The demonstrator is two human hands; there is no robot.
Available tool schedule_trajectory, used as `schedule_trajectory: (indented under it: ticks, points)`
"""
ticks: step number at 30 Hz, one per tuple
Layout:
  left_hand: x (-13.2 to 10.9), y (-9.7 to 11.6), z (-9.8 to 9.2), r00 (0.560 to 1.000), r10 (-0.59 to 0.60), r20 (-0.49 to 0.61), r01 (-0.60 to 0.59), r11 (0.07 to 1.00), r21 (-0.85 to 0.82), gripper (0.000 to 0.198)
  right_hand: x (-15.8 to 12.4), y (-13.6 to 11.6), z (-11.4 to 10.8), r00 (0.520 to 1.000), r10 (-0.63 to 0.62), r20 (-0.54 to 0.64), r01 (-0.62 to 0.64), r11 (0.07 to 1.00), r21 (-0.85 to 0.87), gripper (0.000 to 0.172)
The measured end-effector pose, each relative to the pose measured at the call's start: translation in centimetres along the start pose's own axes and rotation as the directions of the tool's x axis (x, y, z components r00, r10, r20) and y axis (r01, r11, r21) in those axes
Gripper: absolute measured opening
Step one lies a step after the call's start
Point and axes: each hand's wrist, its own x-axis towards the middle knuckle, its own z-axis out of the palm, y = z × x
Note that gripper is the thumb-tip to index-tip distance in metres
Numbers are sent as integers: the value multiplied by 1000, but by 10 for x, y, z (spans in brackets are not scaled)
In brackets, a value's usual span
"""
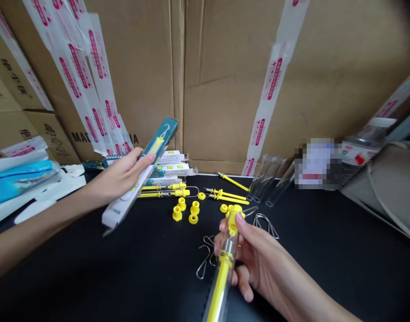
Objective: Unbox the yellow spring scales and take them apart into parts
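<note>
The person's left hand (119,175) enters from the left edge of the frame and grasps a flat white-and-teal cardboard package (159,139), with the fingers closed around its long edge and the package tilted up toward the upper middle of the frame. The right hand (258,264) comes in from the lower right, its fingers curled firmly around a clear plastic tube (221,286) that points down toward the bottom edge. A yellow rod (218,290) runs inside the tube, and a yellow plastic cap (233,223) sits at its upper end, just beside the thumb. On the black tabletop (90,277) between the hands lie yellow-handled wire tools (164,193) and short yellow plastic caps (182,208), with bent steel wire loops (204,257) just below them, near the right hand. Empty-looking clear plastic tubes (267,179) lie farther back, right of center, and white printed boxes (171,169) are stacked behind the tools. Blue-and-white packets (20,181) are piled at the far left. Brown corrugated cartons (211,76) fill the background, sealed with white tape with red print (272,78).
</note>
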Motion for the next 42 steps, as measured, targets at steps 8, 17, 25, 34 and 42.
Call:
schedule_trajectory:
  ticks: [8, 17, 25, 34, 42]
  points:
    - [37, -24, 7, 950, 296, 100, -284, 684, 672, 30, -1, 0, 1, 999, -21, 24, 21, 1000, 8, 29]
    - [43, -48, 19, 945, 321, 55, -271, 680, 682, 43, 1, 2, -1, 999, -27, 24, 28, 999, -24, 32]
    - [29, -59, 46, 944, 331, 0, -241, 686, 686, 47, 6, 6, -4, 999, -35, -2, 35, 998, -48, 33]
    - [-1, -7, 16, 940, 340, -29, -324, 917, 234, 50, 6, 7, -4, 971, -233, -58, 227, 970, -86, 27]
    - [-61, 48, 38, 853, 324, 409, -246, 941, -233, 40, -7, 10, 15, 975, -213, -69, 199, 965, -171, 28]
